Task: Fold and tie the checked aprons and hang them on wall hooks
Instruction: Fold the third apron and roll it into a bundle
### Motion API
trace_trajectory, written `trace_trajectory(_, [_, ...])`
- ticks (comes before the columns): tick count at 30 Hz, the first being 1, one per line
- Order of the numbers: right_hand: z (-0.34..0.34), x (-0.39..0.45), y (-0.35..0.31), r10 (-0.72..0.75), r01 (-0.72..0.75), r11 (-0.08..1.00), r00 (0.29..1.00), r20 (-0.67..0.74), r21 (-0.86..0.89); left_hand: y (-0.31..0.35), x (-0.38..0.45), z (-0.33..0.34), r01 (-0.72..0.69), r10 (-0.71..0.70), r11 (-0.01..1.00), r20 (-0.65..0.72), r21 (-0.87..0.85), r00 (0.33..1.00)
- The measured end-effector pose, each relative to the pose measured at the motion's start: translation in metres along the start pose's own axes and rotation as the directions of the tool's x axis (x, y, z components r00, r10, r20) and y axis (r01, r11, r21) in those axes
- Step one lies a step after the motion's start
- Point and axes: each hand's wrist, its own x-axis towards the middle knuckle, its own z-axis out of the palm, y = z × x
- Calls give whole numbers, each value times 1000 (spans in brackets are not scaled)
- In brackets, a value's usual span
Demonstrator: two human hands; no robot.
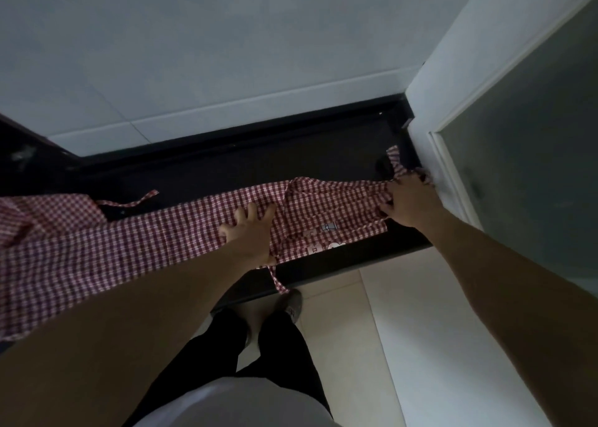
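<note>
A red-and-white checked apron [323,206] lies stretched along a dark countertop [226,168]. My left hand [250,232] presses flat on the middle of the cloth with fingers spread. At the apron's right end, beside the white door frame, my right hand [406,200] lies on the bunched fabric, and its fingertips are hidden in the cloth. A thin strap [276,278] hangs over the counter's front edge. More checked cloth [64,245] spreads over the left part of the counter, with a tie strap [129,202] trailing behind it.
A white tiled wall [226,54] rises behind the counter. A white-framed door with frosted glass [517,135] stands at the right. Below are pale floor tiles [372,329], my dark trousers and a grey slipper [293,303].
</note>
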Motion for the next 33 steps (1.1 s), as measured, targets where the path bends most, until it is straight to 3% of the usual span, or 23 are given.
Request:
trace_trajectory(3, [-5, 8, 20, 157, -164, 964, 986, 50, 209, 3, 2, -1, 19, -19, 1000, 7, 13, 1000])
trace_trajectory(6, [-18, 11, 21, 264, -223, 847, 964, -17, 483, 3, 3, 0, 28, -28, 999, 6, 17, 1000])
trace_trajectory(10, [-37, 10, 20, 238, -282, 812, 959, 152, 511, 4, 3, -3, 47, -48, 998, 31, 32, 998])
trace_trajectory(11, [-39, 8, 18, 232, -247, 804, 968, 97, 541, 4, 3, -3, 52, -53, 998, 34, 37, 998])
trace_trajectory(13, [-40, 0, 9, 204, -65, 760, 969, -142, 647, 3, 2, -4, 50, -52, 998, 33, 41, 998])
trace_trajectory(15, [-34, -9, 0, -4, 154, 799, 968, -252, 581, 3, 2, -3, 43, -44, 998, 23, 38, 999])
trace_trajectory(17, [-24, -17, -8, -290, 287, 870, 956, -55, 401, 3, 1, -3, 42, -43, 998, 23, 40, 999])
trace_trajectory(19, [-13, -17, -5, -360, 337, 929, 918, 166, 149, 2, 1, -3, 42, -43, 998, 26, 41, 999])
trace_trajectory(21, [-1, -15, 0, -308, 315, 949, 933, 187, -9, 2, 1, -4, 42, -43, 999, 31, 34, 999])
trace_trajectory(24, [0, -7, 8, -171, 169, 984, 984, 41, 54, 1, 1, -3, 38, -39, 999, 37, 13, 999])
trace_trajectory(29, [-15, 4, 35, 53, -53, 999, 998, -29, 0, 0, 2, -2, 37, -37, 999, 38, 9, 999])
trace_trajectory(31, [-25, 5, 37, 144, -145, 988, 989, 17, 48, -1, 2, -1, 34, -34, 999, 31, 14, 999])
trace_trajectory(33, [-40, 3, 27, 111, -104, 993, 977, 185, -49, -2, 1, -1, 25, -25, 1000, 39, 8, 999])
